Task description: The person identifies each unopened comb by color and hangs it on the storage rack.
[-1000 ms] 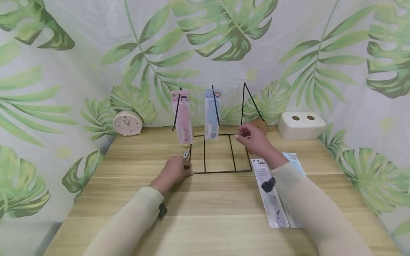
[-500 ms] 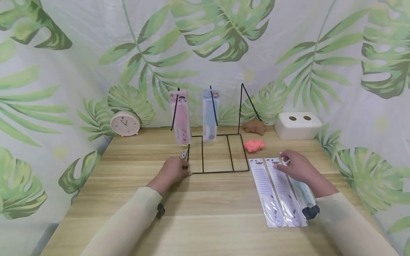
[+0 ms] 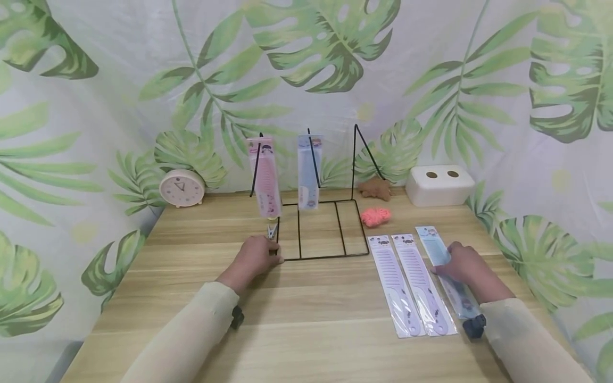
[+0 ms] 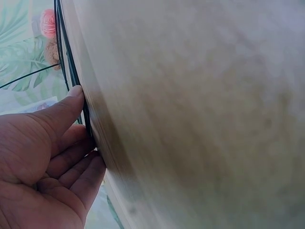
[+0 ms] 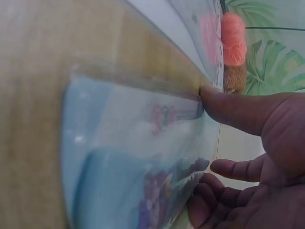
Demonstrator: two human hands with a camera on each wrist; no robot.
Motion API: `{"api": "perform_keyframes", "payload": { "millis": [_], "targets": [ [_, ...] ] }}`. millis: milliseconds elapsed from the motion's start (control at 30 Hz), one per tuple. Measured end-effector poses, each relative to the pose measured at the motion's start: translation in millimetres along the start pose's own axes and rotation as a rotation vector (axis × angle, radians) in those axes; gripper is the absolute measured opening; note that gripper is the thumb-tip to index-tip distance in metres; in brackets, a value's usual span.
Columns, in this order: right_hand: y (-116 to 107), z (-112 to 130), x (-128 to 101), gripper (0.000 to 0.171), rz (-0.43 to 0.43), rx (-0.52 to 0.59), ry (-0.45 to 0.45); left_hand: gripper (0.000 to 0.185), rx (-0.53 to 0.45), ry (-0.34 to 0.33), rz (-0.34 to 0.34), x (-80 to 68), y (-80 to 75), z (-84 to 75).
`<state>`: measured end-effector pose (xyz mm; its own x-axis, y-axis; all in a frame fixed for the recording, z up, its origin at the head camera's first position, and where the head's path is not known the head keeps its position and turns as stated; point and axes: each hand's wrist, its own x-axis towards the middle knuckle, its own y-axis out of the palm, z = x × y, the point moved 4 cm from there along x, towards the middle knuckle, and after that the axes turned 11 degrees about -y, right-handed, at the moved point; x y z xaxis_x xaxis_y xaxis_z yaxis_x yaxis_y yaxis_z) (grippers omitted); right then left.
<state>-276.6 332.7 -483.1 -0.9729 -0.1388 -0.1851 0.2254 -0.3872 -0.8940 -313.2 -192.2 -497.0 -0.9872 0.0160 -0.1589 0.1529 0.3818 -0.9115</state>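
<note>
My left hand (image 3: 256,254) rests on the near left corner of a black wire rack (image 3: 335,256); in the left wrist view its thumb and fingers (image 4: 76,102) lie along the base wire (image 4: 70,67). A pink comb pack (image 3: 265,175) and a blue one (image 3: 306,170) hang from the rack's upright wires. My right hand (image 3: 460,263) lies on a blue comb pack (image 3: 433,242) flat on the table. In the right wrist view the thumb (image 5: 228,107) presses one edge of that blue comb pack (image 5: 133,152) and the fingers curl at the other. Two purple comb packs (image 3: 407,282) lie beside it.
A clothes peg (image 3: 272,230) stands by the rack's left corner. A round clock (image 3: 181,188) sits back left, a white box with two holes (image 3: 439,184) back right. A pink tuft (image 3: 375,216) and a brown one (image 3: 376,187) lie right of the rack.
My right hand has come back from the rack to the right and towards me, onto the blue comb pack. The left hand has stayed on the rack corner.
</note>
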Motion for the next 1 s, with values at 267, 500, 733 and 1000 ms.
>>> {"api": "perform_keyframes", "payload": {
  "millis": [267, 500, 733, 1000],
  "targets": [
    [-3.9, -5.7, 3.1, 0.092, 0.052, 0.021, 0.061, 0.046, -0.007, -0.019, 0.008, -0.1, -1.0, 1.0],
    [-2.5, -17.3, 5.6, 0.094, -0.023, 0.080, 0.039, 0.046, -0.002, -0.003, 0.005, -1.5, 0.4, 0.4],
    [-13.2, -28.0, 9.7, 0.063, -0.195, 0.116, -0.126, 0.044, -0.004, 0.000, 0.001, -0.8, -0.7, -0.5],
    [-59.8, -4.8, -3.5, 0.046, -0.341, 0.334, -0.235, 0.044, -0.013, 0.007, 0.011, -1.7, -1.2, -0.8]
  ]
}}
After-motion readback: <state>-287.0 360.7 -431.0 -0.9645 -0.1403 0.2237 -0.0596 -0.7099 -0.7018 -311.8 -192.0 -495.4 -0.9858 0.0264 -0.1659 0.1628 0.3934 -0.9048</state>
